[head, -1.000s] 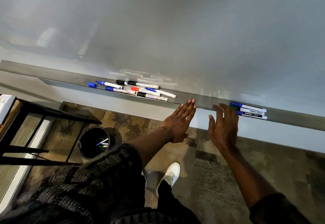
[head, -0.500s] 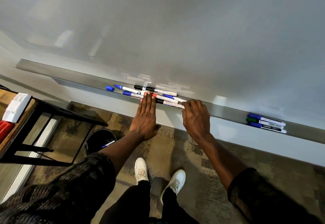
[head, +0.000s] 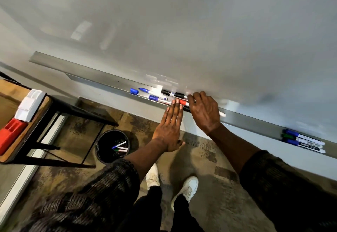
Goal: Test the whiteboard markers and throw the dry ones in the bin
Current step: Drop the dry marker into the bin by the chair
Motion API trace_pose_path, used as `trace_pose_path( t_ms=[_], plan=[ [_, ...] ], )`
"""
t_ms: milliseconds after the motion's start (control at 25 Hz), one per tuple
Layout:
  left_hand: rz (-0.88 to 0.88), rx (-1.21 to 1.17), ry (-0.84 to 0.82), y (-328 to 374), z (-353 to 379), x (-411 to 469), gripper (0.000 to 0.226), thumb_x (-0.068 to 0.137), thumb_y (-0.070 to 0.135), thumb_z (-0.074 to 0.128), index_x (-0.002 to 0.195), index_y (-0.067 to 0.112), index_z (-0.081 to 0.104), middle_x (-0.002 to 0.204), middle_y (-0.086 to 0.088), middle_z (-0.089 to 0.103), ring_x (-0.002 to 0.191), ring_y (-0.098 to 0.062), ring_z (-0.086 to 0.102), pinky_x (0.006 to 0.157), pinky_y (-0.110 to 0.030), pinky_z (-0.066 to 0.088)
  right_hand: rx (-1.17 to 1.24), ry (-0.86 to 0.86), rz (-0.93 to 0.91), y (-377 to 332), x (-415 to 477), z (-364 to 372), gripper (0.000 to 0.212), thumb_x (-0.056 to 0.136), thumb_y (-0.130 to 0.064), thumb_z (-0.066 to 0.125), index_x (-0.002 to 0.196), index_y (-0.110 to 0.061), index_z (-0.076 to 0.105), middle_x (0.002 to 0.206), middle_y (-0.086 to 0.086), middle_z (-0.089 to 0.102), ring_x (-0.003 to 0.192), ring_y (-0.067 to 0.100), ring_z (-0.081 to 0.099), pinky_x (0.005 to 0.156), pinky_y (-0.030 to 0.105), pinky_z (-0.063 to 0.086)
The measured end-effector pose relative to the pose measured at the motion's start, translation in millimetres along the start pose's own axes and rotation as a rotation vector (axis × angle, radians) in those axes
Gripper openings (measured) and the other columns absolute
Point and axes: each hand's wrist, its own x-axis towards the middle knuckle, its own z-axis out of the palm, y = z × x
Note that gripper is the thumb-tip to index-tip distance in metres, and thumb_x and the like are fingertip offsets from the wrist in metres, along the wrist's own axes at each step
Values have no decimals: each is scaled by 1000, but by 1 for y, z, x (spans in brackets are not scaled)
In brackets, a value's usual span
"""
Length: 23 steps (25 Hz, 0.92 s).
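Head view, looking down along a glossy grey whiteboard [head: 182, 31] to its long grey metal tray [head: 91, 77]. Left hand [head: 170, 128] is flat, its fingers [head: 175, 107] straight and pressed together, tips touching the front lip of the tray, thumb held off to the side. Right hand [head: 205, 112] lies just right of those fingertips, its fingers [head: 193, 98] curled down over the cluster of whiteboard markers [head: 164, 97] in the tray. Grip unclear: the palm hides the barrels, so I cannot tell whether a marker is pinched or only covered. A red-capped marker [head: 183, 102] lies between the two sets of fingertips; a black-capped marker [head: 173, 93] lies just beyond them, against the board. A white marker end [head: 222, 114] pokes out on the far right side of the right hand. Left of the left fingertips: an uncapped blue marker [head: 145, 90], a blue-capped marker [head: 156, 98] and a loose blue cap [head: 134, 91]. Well to the right of the right hand, three capped markers [head: 302, 141] (blue, green, blue) lie side by side in the tray. On the floor below and left of the left wrist stands a round black bin [head: 102, 151] with a few discarded markers [head: 119, 146] inside. Far left: a wood-topped table with black metal frame [head: 45, 104], carrying a white block [head: 30, 107] and a red box [head: 11, 135].
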Motion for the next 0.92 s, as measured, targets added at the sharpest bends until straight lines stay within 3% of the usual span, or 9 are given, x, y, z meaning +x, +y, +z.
trace_pose_path(
  t_ms=[120, 240, 400, 440, 520, 640, 760, 840, 920],
  plan=[
    [19, 27, -18, -5, 1, 0, 145, 86, 82, 62, 162, -3, -28, 168, -28, -39, 158, -45, -33, 134, -56, -5, -57, 0, -27, -11, 10, 6, 25, 90, -7, 53, 106, -10, 72, 96, 9, 70, 91, 28, 67, 62, 33, 51],
    [35, 49, -22, -7, 1, 1, 143, 88, 81, 62, 162, -2, -28, 168, -28, -38, 158, -46, -33, 133, -55, -10, -104, 122, -43, -11, 12, 18, 24, 98, 1, 52, 90, -9, 73, 85, 9, 68, 76, 26, 64, 52, 31, 45],
    [64, 90, -37, -9, -4, -1, 138, 92, 76, 60, 161, -3, -30, 167, -30, -39, 157, -47, -34, 131, -54, -14, -58, 167, 10, -9, 9, 6, 26, 103, -1, 47, 100, -1, 73, 89, 14, 68, 67, 28, 64, 48, 31, 49],
    [66, 91, -35, -9, -5, -2, 136, 94, 73, 61, 160, -3, -31, 166, -30, -41, 156, -47, -35, 131, -54, -15, -25, 154, 52, -9, 8, -3, 21, 101, -3, 53, 104, 0, 74, 91, 15, 69, 68, 28, 66, 48, 30, 50],
    [65, 68, -25, -8, -8, -3, 132, 97, 67, 61, 160, -2, -32, 165, -28, -43, 155, -45, -38, 132, -53, -15, 62, 157, 173, -12, 2, -22, 16, 94, -7, 71, 108, -1, 75, 94, 14, 69, 72, 28, 67, 48, 28, 48],
    [52, -25, -35, -6, -11, -4, 131, 98, 66, 62, 160, 2, -34, 165, -23, -47, 155, -41, -40, 133, -52, -14, 341, 186, 400, -20, -17, -45, 16, 86, -11, 79, 102, -8, 76, 95, 9, 68, 81, 26, 66, 55, 22, 36],
    [21, -230, -2, -4, -19, -6, 127, 99, 59, 65, 163, 6, -31, 165, -16, -49, 155, -35, -43, 133, -47, -16, 724, 177, 756, -34, -40, -60, 17, 81, -14, 82, 97, -16, 75, 95, 1, 73, 86, 23, 69, 68, 27, 48],
    [34, -438, 105, -1, -26, -13, 117, 101, 49, 67, 168, 11, -23, 170, -10, -43, 159, -29, -38, 133, -43, -14, 931, 156, 968, -40, -54, -67, 16, 83, -14, 82, 98, -13, 77, 96, 2, 78, 87, 20, 72, 79, 28, 53],
    [-29, -779, 205, 4, -40, -24, 96, 105, 42, 66, 172, 31, -2, 180, -2, -20, 165, -23, -20, 134, -37, -2, 1045, 99, 1091, -44, -69, -70, 14, 88, -13, 80, 101, -11, 79, 96, 3, 80, 87, 17, 72, 86, 30, 55]
  ],
)
